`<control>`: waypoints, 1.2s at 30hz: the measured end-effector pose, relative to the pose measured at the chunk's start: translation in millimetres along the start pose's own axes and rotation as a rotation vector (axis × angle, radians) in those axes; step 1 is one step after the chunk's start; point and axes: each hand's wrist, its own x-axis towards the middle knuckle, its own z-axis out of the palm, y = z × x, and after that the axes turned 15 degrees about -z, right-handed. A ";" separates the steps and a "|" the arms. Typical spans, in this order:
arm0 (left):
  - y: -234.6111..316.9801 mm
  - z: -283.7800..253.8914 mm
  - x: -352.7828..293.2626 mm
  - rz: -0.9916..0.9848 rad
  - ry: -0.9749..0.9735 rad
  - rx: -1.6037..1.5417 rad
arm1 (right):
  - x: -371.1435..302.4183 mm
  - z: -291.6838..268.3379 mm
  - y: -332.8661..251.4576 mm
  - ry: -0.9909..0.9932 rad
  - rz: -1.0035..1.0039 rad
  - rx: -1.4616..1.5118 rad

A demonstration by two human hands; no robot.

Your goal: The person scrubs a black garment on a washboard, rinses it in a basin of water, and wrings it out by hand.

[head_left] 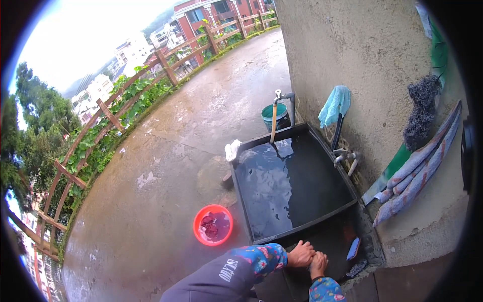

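Observation:
Both hands are close together over the dark stone washing slab (327, 236) at the near end of the water basin. My left hand (301, 254) is curled with its knuckles up. Right beside it, my right hand (318, 264) is closed too, the two touching or nearly so. Whatever lies under the fingers is hidden; dark stone surrounds them. A blue scrub brush (353, 249) rests on the slab to the right, with a dark, wadded scrubber or cloth (356, 269) just nearer.
Water fills the black-rimmed basin (266, 186). An orange-red tub (213, 225) with reddish cloth in water stands on the wet concrete at left. A green bucket (275, 117), a tap (278, 94), wall taps (344, 156) and hanging towels (420, 168) border the far and right sides.

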 end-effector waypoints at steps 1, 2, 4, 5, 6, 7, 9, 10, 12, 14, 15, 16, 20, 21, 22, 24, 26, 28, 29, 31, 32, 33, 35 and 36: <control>1.9 -2.1 11.7 -0.077 -0.006 0.044 | 11.3 -7.8 -1.9 -0.080 0.111 -0.075; -3.5 3.9 9.2 -0.118 0.075 0.089 | 12.0 -8.5 -9.8 -0.066 0.107 -0.100; 14.5 -6.0 -2.3 -0.233 -0.019 0.112 | -7.9 -6.3 6.3 -0.001 0.000 0.025; 22.2 -3.7 -16.3 -0.324 -0.053 0.106 | -16.2 -3.7 15.0 -0.002 -0.070 0.137; 21.6 -9.5 -42.1 -0.357 -0.091 0.038 | -27.5 -13.1 -10.8 0.080 -0.072 0.336; 30.5 -24.5 -62.2 -0.355 -0.093 -0.034 | -37.2 -37.8 -45.5 0.148 0.063 0.386; 31.9 -22.0 -110.6 -0.198 0.172 -0.183 | -60.4 -49.7 -94.2 0.395 -0.138 0.156; 25.0 -12.0 -118.7 -0.090 0.186 -0.164 | -69.7 -45.3 -95.0 0.411 -0.204 0.126; 22.1 -5.5 -111.6 -0.030 0.085 -0.094 | -73.8 -24.4 -70.3 0.285 -0.180 0.220; 10.3 -5.4 -27.2 -0.033 -0.028 -0.013 | -17.3 -0.6 -4.8 0.085 0.034 0.376; 1.4 -6.5 0.4 0.005 -0.076 0.086 | -1.9 3.9 3.8 0.037 -0.026 -0.004; 2.2 -10.0 12.4 -0.052 -0.057 0.125 | 9.6 -3.8 1.8 -0.048 -0.009 -0.175; 12.3 3.4 -20.8 -0.296 -0.021 0.162 | -6.5 -11.8 -1.9 -0.111 0.096 0.239; 21.3 -5.3 -37.4 -0.332 -0.043 0.069 | -22.2 -11.4 -4.6 0.016 -0.035 0.238; 26.7 -11.7 -54.4 -0.331 -0.088 0.019 | -39.8 -8.5 -12.4 0.104 -0.044 0.150; 26.2 -23.7 -111.6 -0.251 0.056 -0.146 | -54.9 -57.6 -103.7 0.255 0.020 0.183; 20.1 -15.7 -128.6 -0.047 0.129 -0.110 | -74.2 -44.9 -106.2 0.353 -0.179 0.093; 7.0 0.5 -90.2 -0.019 -0.024 -0.083 | -53.5 -14.1 -57.6 0.222 -0.122 0.205; -6.4 12.5 -55.3 -0.095 -0.039 -0.162 | -25.2 -9.9 -43.0 0.094 -0.023 0.331; -5.5 -1.9 -1.2 -0.026 -0.084 0.052 | 6.2 -10.5 -16.7 0.062 0.043 0.032; -8.6 -5.7 3.4 -0.075 -0.021 0.070 | 14.1 -15.0 -20.3 0.040 -0.011 -0.110; -3.7 -4.1 -6.8 -0.138 0.018 0.085 | 4.5 -18.9 -27.8 -0.002 -0.058 -0.235; 5.5 4.3 -21.5 -0.254 0.005 0.123 | -11.6 -1.2 -3.5 -0.023 -0.091 -0.026; 11.9 -1.0 -29.8 -0.273 -0.041 0.061 | -23.9 -0.4 3.2 -0.010 -0.127 0.042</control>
